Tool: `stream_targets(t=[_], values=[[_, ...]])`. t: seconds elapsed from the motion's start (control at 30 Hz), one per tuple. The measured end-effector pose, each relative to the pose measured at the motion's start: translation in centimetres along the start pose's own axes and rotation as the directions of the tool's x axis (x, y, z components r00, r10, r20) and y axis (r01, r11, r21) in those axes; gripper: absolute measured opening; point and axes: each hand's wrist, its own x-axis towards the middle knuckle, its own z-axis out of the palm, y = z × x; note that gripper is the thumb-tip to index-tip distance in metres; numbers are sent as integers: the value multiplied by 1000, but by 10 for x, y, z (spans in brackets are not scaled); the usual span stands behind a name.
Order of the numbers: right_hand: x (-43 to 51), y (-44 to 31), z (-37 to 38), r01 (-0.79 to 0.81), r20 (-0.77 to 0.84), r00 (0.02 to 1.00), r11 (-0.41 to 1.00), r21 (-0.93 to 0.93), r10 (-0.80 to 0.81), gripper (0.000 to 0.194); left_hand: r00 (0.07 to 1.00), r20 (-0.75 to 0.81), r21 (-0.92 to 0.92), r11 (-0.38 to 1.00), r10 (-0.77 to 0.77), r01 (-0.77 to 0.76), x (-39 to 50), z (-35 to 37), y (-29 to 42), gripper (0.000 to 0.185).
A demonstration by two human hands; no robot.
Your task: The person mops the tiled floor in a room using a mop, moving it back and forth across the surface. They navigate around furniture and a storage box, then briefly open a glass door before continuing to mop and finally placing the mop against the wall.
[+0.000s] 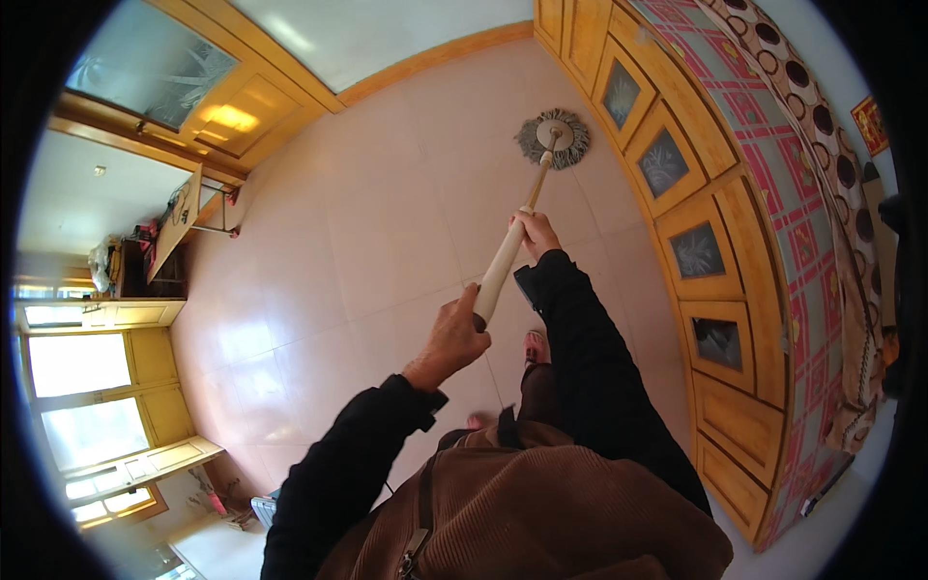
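Both my hands hold the long handle [500, 267] of a round spin mop, which slants away from me toward the upper right. My left hand [455, 337] wraps around the dark end of the thick, pale grip. Farther along, my right hand [536, 230] grasps the shaft where the grip meets the narrower golden tube. The mop head [554, 139], a pale disc ringed with grey string strands, rests flat on the pinkish tile floor [391, 217]. It lies close to the wooden cabinet fronts. Some fingers of each hand are hidden behind the handle.
Along the right runs a wooden cabinet base [696, 254] with glass panels, topped by a pink plaid cover [790, 210]. Wooden baseboard [442, 61] edges the far wall. At left stand a wooden door [239, 116], a folding table [177, 225] and an open double door [156, 391]. My shoe [535, 348] is below.
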Motion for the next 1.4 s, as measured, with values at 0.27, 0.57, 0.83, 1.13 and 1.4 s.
stream_targets(t=[0.27,0.57,0.83,1.13,1.4], values=[[-41,27,28,234,99,966,970,67,-240,10,932,350,136,980,93,-148,-4,-124,3,68],[-158,0,59,-221,122,975,832,509,184,13,756,653,406,818,53,-408,19,-225,38,59],[-205,9,-23,-219,-57,946,759,613,319,14,668,679,283,732,304,-620,42,-172,45,33],[-92,30,28,-297,-50,911,732,613,410,12,804,590,462,788,71,-408,79,-255,10,41],[7,-23,146,-608,228,790,680,411,569,16,960,272,633,763,-62,-130,70,-333,39,48]])
